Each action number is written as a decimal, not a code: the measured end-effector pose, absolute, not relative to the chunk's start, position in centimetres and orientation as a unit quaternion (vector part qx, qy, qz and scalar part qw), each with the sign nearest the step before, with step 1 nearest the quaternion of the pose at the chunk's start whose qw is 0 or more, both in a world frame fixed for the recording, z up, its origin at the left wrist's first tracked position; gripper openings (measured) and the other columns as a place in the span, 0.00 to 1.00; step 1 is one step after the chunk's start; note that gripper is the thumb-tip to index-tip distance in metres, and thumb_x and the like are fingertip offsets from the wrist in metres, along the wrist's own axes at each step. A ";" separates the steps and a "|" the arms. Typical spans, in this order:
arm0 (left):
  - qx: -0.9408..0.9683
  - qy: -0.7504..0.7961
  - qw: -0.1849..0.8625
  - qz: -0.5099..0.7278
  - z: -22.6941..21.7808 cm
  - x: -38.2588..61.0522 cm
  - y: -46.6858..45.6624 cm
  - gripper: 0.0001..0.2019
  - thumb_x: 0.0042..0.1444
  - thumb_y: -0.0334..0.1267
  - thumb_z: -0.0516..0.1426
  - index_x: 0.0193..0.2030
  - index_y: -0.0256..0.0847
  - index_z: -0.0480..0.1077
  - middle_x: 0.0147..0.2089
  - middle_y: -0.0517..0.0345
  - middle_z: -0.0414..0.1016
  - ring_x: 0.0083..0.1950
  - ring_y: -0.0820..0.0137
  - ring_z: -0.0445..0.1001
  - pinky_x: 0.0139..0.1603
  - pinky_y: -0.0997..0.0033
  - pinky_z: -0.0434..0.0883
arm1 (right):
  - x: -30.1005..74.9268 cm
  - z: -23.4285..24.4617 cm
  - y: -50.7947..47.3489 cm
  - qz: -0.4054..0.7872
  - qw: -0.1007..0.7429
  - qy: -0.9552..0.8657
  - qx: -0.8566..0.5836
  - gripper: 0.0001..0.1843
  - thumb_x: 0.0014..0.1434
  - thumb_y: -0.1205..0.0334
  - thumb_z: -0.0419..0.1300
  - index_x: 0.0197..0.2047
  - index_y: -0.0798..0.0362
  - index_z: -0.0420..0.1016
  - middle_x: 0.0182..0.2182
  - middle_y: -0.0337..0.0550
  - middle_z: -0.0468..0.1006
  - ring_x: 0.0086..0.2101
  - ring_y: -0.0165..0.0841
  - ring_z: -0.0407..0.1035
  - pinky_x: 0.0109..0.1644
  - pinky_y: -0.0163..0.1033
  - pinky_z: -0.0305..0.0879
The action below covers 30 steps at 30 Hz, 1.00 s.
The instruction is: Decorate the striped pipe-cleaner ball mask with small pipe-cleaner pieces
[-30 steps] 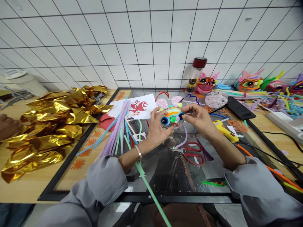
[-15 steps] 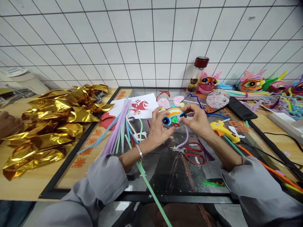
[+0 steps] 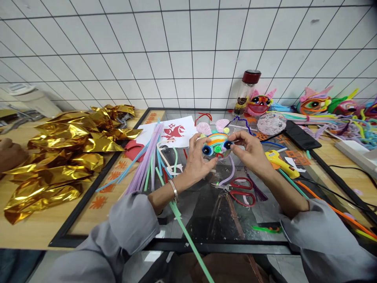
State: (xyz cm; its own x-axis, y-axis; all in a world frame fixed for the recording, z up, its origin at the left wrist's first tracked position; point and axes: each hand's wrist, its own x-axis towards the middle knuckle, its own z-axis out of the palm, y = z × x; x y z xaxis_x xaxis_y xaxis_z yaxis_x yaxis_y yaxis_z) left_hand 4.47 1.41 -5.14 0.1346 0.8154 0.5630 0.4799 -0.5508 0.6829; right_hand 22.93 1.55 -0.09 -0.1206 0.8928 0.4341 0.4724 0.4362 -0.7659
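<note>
A small pipe-cleaner animal head (image 3: pixel 216 144), striped in orange, blue and yellow with two blue eyes, a green nose and pink ears, is held above the glass work surface (image 3: pixel 206 212). My left hand (image 3: pixel 198 159) grips its left side, fingers curled round it. My right hand (image 3: pixel 249 151) pinches its right side by the eye with thumb and forefinger. Red-handled scissors (image 3: pixel 240 191) lie just below my hands.
A bundle of coloured pipe cleaners (image 3: pixel 149 163) lies left of my hands, crumpled gold foil (image 3: pixel 67 151) farther left. A yellow glue gun (image 3: pixel 278 160), a red-capped jar (image 3: pixel 245 93) and finished pipe-cleaner masks (image 3: pixel 315 104) sit right. Another person's hand (image 3: pixel 8 155) shows at the left edge.
Both hands and the head have shifted slightly; my right fingers have moved in onto its right eye. Otherwise almost nothing differs.
</note>
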 end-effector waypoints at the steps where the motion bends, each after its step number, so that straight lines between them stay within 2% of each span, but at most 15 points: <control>1: 0.734 0.442 0.169 0.487 -5.1 4.5 1.4 0.27 0.44 0.32 0.64 0.52 0.45 0.60 0.62 0.46 0.53 0.67 0.55 0.56 0.56 0.54 0.69 | 23.0 -0.1 1.3 0.224 0.458 -0.717 -0.476 0.09 0.49 0.65 0.55 0.36 0.53 0.70 0.36 0.44 0.75 0.37 0.35 0.69 0.43 0.44 0.65; 4: 0.736 0.442 0.164 0.486 -5.2 4.5 1.4 0.28 0.44 0.32 0.64 0.52 0.45 0.60 0.62 0.47 0.53 0.66 0.54 0.57 0.56 0.53 0.69 | 23.1 0.0 0.3 0.156 0.465 -0.726 -0.482 0.06 0.51 0.65 0.55 0.35 0.52 0.70 0.35 0.44 0.75 0.39 0.37 0.69 0.44 0.44 0.64; 9: 0.735 0.441 0.166 0.486 -5.2 4.5 1.4 0.28 0.44 0.32 0.64 0.52 0.45 0.60 0.63 0.46 0.53 0.67 0.55 0.56 0.57 0.54 0.68 | 22.7 -0.3 -1.4 0.053 0.462 -0.735 -0.494 0.01 0.54 0.64 0.59 0.32 0.52 0.72 0.29 0.42 0.72 0.33 0.35 0.67 0.38 0.41 0.63; 18: 0.734 0.447 0.170 0.482 -5.0 4.6 1.1 0.27 0.45 0.31 0.63 0.52 0.44 0.60 0.62 0.46 0.52 0.68 0.56 0.55 0.59 0.55 0.67 | 21.6 -1.0 -1.3 0.024 0.438 -0.739 -0.512 0.08 0.58 0.59 0.60 0.30 0.51 0.76 0.28 0.43 0.75 0.32 0.36 0.70 0.37 0.42 0.63; 24: 0.735 0.443 0.171 0.485 -5.1 4.6 1.1 0.28 0.45 0.30 0.63 0.52 0.45 0.60 0.63 0.47 0.52 0.68 0.56 0.55 0.60 0.53 0.67 | 21.3 -1.2 -1.2 0.000 0.429 -0.736 -0.523 0.10 0.58 0.60 0.58 0.27 0.51 0.74 0.28 0.43 0.75 0.31 0.36 0.70 0.37 0.41 0.63; 27: 0.734 0.443 0.170 0.485 -5.1 4.6 1.1 0.27 0.45 0.31 0.63 0.52 0.45 0.60 0.62 0.47 0.52 0.68 0.56 0.54 0.59 0.53 0.67 | 21.6 -1.0 -1.4 0.024 0.449 -0.721 -0.527 0.09 0.56 0.61 0.59 0.25 0.51 0.73 0.25 0.41 0.73 0.29 0.34 0.68 0.35 0.40 0.62; 30: 0.734 0.442 0.173 0.486 -5.1 4.6 1.1 0.27 0.45 0.31 0.64 0.52 0.44 0.60 0.62 0.46 0.52 0.68 0.56 0.54 0.59 0.54 0.68 | 22.0 -1.1 -1.5 0.103 0.481 -0.687 -0.535 0.09 0.54 0.60 0.61 0.24 0.52 0.73 0.23 0.39 0.71 0.26 0.31 0.64 0.32 0.38 0.60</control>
State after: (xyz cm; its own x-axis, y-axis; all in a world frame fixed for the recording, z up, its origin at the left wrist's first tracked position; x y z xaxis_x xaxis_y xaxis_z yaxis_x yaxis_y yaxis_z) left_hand 4.62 1.08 -5.06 0.1377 0.8166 0.5606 0.4814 -0.5498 0.6826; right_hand 22.00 -1.48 -1.13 0.0356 0.8340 0.5506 0.6350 0.4065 -0.6569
